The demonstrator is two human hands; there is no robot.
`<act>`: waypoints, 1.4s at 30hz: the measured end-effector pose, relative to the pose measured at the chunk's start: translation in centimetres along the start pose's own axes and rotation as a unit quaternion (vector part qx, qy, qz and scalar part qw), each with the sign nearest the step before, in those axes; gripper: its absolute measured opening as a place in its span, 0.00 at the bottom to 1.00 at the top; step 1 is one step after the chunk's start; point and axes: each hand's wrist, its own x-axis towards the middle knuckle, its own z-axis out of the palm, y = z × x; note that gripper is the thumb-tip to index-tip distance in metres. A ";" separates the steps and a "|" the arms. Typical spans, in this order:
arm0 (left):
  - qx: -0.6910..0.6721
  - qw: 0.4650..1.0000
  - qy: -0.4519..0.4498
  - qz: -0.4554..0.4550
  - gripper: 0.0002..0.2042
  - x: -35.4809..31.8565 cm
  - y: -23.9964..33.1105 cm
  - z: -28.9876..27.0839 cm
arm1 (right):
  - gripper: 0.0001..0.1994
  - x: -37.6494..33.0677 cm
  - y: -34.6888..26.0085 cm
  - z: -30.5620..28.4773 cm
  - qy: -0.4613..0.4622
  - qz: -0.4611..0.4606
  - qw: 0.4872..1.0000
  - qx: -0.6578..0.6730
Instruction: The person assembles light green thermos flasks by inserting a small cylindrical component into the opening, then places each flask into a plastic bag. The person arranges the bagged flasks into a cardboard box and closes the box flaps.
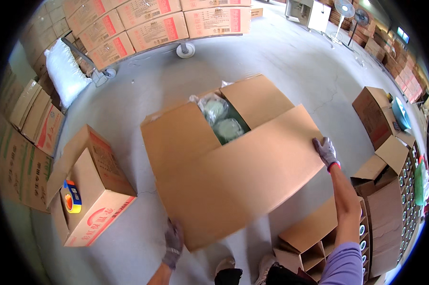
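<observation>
A large brown cardboard box [233, 185] stands in the middle, its broad near flap slanting toward me and its other flaps partly folded over. Through the gap between the flaps, round pale-green objects wrapped in clear plastic [217, 109] show against a dark green inside. My right hand [325, 152], in a grey glove with a red cuff, grips the right end of the near flap. At the flap's near left corner is my gloved left hand [173, 241], its fingers closed against the edge and slightly blurred.
On the left, a tape dispenser with yellow tape [72, 197] rests on a smaller carton [98, 190]. A divided carton [314, 251] stands open by my right leg, beside another filled carton [407, 199]. Stacked cartons on a wheeled cart [157, 33] stand ahead, near a white sack [65, 71].
</observation>
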 end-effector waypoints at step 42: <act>0.602 0.730 -0.040 0.320 0.42 6.8 7.8 2.4 | 0.31 -43.8 0.3 -0.8 0.034 -0.201 0.974 0.102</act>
